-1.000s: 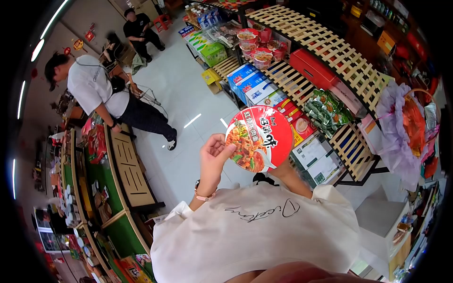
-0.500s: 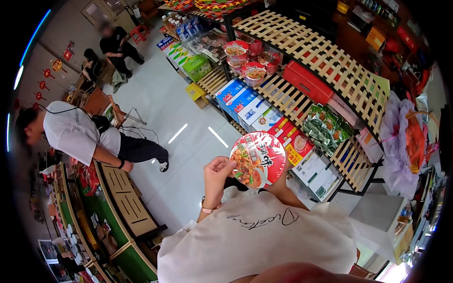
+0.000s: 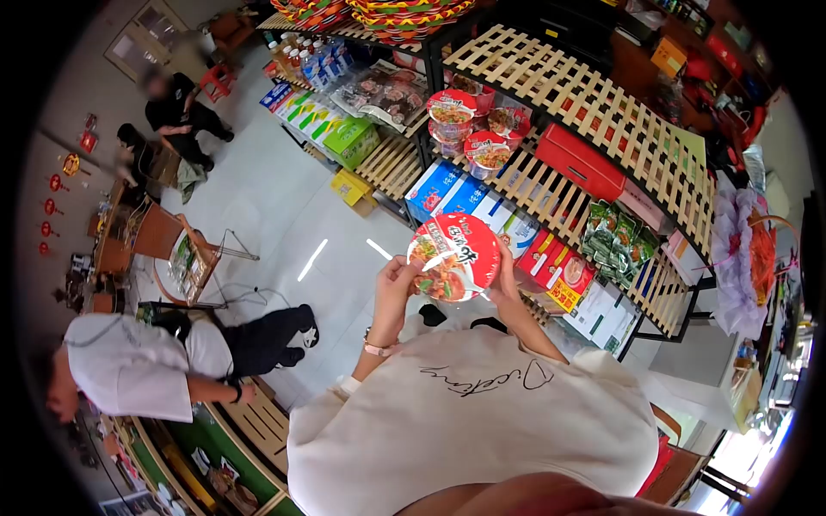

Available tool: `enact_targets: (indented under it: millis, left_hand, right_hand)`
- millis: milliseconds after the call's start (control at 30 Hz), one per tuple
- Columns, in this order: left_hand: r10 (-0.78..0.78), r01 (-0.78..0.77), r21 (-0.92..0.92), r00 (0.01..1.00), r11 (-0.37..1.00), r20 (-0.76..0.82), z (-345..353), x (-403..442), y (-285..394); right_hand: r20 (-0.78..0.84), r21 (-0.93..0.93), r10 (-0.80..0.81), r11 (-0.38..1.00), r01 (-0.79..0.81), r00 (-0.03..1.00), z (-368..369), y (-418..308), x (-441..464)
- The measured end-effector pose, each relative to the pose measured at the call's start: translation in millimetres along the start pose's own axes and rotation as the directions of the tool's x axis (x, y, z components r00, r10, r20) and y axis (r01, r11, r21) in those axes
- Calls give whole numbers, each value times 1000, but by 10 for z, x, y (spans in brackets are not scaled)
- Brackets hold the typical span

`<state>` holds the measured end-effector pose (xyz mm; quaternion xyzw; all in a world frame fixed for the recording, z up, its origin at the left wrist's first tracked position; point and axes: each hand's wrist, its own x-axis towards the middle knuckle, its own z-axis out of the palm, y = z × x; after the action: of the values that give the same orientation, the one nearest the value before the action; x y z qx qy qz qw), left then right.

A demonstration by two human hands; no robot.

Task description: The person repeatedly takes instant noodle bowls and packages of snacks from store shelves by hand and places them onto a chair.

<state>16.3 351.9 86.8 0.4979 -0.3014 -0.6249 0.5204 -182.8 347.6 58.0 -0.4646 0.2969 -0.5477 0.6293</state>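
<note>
A round instant noodle bowl [image 3: 454, 258] with a red lid and a picture of noodles is held up in front of my chest. Its lid faces me and hides most of the sides. My left hand [image 3: 397, 291] pinches the rim at the lower left. On the opposite side, my right hand [image 3: 508, 277] is wrapped around the edge, its fingers partly behind the bowl. Similar noodle bowls [image 3: 489, 155] are stacked on the slatted wooden shelf just beyond.
Milk cartons [image 3: 443, 191], a red box [image 3: 581, 162] and green snack packets [image 3: 613, 241] fill the shelves ahead. A yellow box [image 3: 351, 191] lies on the floor. At left, a person in a white shirt [image 3: 129, 361] stands beside a low display shelf [image 3: 258, 421]. Two more people are farther back.
The noodle bowl has shifted slightly up and left in view, and its lid has turned a little. My right hand now shows more at its side. The whole view has swung somewhat.
</note>
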Motion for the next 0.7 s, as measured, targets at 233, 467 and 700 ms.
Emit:
enact_targets:
  millis: [233,467,700]
  left_hand:
    - [-15,8,91,997,996,76,-523,540,236]
    - [-79,60,121,984,991,158,-614,867,101]
    - [-224,183,160,930,970,292,-548,1182,-103]
  right_hand:
    - [-120,5,91,996,-91,989,437,504,416]
    - [-279,-138,89,982,-132,956,468,673,512]
    - [-383,-26,112,991,-132,917,64,875,576]
